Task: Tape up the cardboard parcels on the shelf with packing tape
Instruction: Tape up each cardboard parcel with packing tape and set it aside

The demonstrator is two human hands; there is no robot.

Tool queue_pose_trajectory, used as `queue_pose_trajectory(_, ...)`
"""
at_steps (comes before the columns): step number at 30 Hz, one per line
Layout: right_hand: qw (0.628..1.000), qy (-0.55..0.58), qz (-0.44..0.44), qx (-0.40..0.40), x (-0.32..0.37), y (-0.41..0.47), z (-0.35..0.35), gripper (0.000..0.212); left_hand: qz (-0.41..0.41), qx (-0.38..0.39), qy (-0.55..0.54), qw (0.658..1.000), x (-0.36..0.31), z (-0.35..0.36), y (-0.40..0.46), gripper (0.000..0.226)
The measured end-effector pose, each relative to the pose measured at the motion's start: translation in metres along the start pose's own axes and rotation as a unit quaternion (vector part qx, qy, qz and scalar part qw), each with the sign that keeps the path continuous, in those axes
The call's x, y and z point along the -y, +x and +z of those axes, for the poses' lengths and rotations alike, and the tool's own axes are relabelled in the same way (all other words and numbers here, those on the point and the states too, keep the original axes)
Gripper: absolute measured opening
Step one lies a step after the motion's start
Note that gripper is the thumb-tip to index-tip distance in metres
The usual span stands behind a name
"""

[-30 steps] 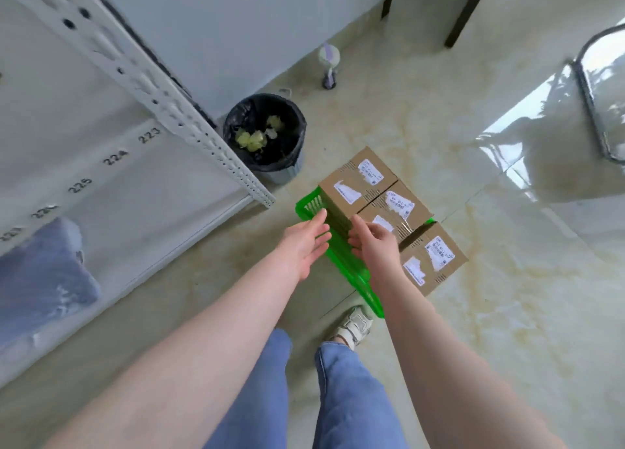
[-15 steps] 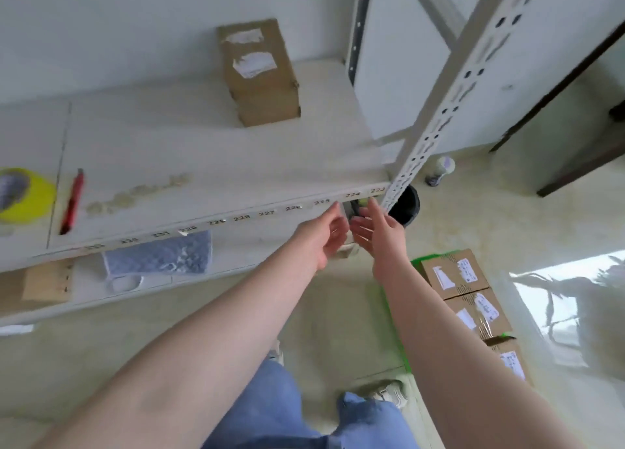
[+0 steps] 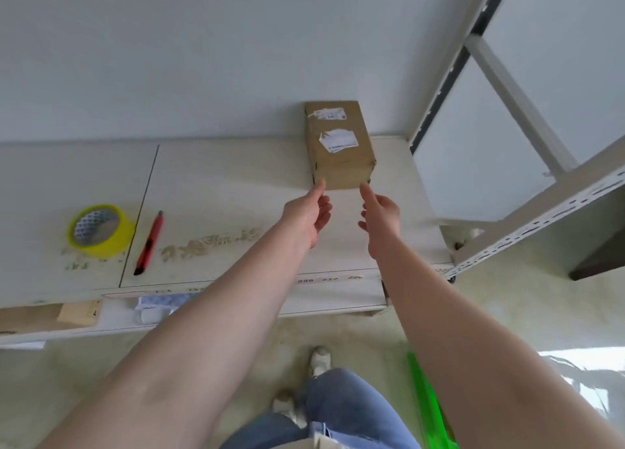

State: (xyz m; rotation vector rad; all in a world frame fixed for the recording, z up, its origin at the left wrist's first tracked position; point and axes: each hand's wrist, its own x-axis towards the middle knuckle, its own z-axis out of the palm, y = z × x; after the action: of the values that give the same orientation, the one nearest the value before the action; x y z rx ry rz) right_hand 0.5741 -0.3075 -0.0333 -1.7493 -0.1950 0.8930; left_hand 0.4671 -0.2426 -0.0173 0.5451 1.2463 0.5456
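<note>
1. Where the white shelf (image 3: 236, 185) meets the pale wall (image 3: 203, 59), just right of the frame's centre, a brown cardboard box (image 3: 340, 151) stands on end, with two torn white labels on its upper face.
2. Both bare arms stretch up toward it from the bottom of the frame. The left hand (image 3: 309, 212) has straight, spread fingers, and its fingertip is at the box's lower left corner; contact cannot be told.
3. The right hand (image 3: 382, 215) is likewise open and empty, its forefinger pointing just below the box's lower right corner.
4. At the left of the frame, a roll of yellow tape (image 3: 99, 231) lies on the shelf, and a red box cutter (image 3: 148, 244) lies just beside it to the right, both well apart from the box.
5. The shelf board is scuffed, with a patch of yellowish residue near the cutter, and small numbers run along its front edge.
6. A grey perforated metal upright (image 3: 541, 225) crosses the right side of the frame.
7. Below, a marbled beige floor (image 3: 507, 300) shows blue jeans, pale shoes and the edge of a green basket (image 3: 429, 411) at lower right.
</note>
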Motion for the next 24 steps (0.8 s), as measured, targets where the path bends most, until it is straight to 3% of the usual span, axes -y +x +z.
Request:
queue_pose_trajectory(6, 0.998, -0.033, -0.016, -0.041, 0.036, 0.062, 0.009, 0.07, 0.034, -0.046, 0.061, 0.996, -0.043, 0.017, 0.037, 0.04)
queue_pose_trajectory(11, 0.997, -0.078, 0.01, 0.006, 0.051, 0.1, 0.015, 0.077, 0.05, -0.06, 0.131, 0.988, -0.058, 0.036, 0.059, 0.041)
queue_pose_trajectory(14, 0.993, -0.11, 0.018, 0.041, 0.049, 0.115, 0.015, 0.063, 0.04, -0.054, 0.17, 0.983, -0.055, 0.045, 0.076, 0.076)
queue_pose_trajectory(18, 0.995, -0.097, 0.017, 0.033, 0.043, 0.115, 0.02, 0.041, 0.043, -0.064, 0.165, 0.983, -0.051, 0.049, 0.085, 0.081)
queue_pose_trajectory(22, 0.997, -0.069, 0.002, 0.026, 0.037, 0.088, 0.037, 0.034, 0.034, -0.119, 0.125, 0.984, -0.058, 0.036, 0.069, 0.103)
queue_pose_trajectory(24, 0.997, -0.055, -0.02, 0.047, 0.038, 0.067, 0.051, 0.032, 0.055, -0.156, 0.105, 0.981, -0.064, 0.02, 0.06, 0.1)
